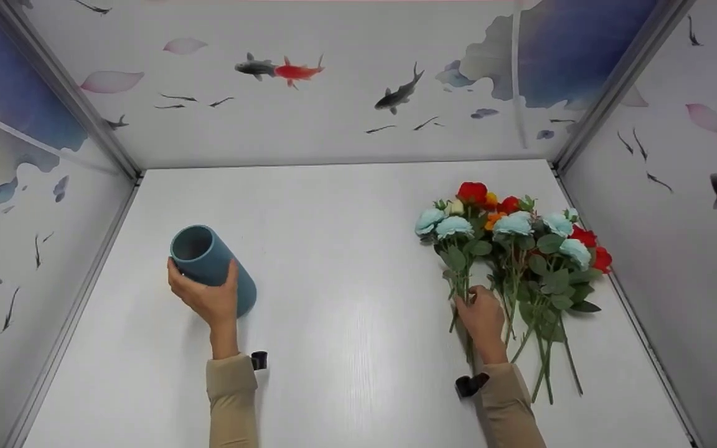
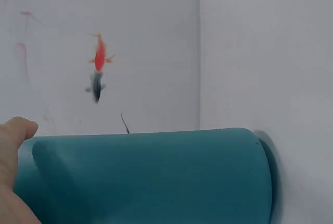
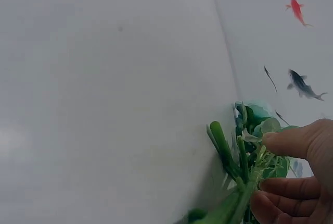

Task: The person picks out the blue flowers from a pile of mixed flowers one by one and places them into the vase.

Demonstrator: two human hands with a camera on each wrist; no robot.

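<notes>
"So, what does the head view give us?"

"The left hand (image 1: 203, 297) grips a blue-green vase (image 1: 243, 289), wrapped round it just below the mouth. It stands on the white table (image 1: 346, 261), nearer the left edge than the right."

"And the right hand (image 1: 484, 318)?"

"Pinching flower stems (image 1: 459, 285) — the leftmost of those lying along the right edge. The flowers (image 1: 513, 223), light blue, red and orange, point toward the far right corner."

"Left wrist view?"

"The vase crosses the bottom, its base against the table, the thumb (image 2: 23, 129) at the other end. Painted fish (image 2: 100, 54) show on the wall (image 2: 156, 67)."

"Right wrist?"

"Thumb and fingers close on green stems — how many, I cannot tell. Leaves (image 3: 278, 168) sit just beside them."
</notes>
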